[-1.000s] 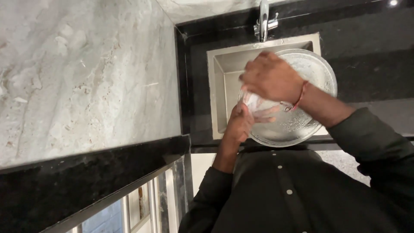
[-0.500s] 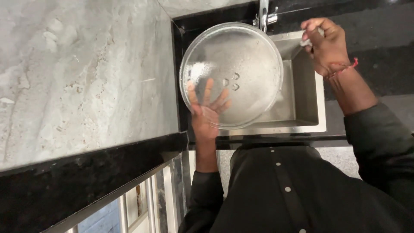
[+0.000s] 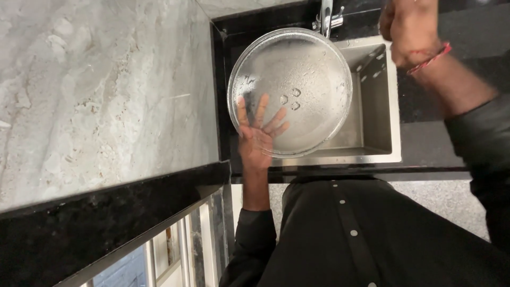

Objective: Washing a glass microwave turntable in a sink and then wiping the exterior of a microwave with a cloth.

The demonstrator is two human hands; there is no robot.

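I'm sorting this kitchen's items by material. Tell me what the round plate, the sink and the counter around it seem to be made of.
Round plate: clear glass, likely; the left hand shows through it.
Sink: brushed steel by its dull grey sheen.
Counter: polished black stone, perhaps granite, glossy and speckled.

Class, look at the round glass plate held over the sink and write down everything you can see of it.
The glass plate is round, clear and shallow, with a raised rim and three small bumps near its middle. Water drops cling to it. It is held tilted above the steel sink, just below the tap. The left hand presses flat against it with fingers spread, seen through the glass. Nothing else visibly touches it.
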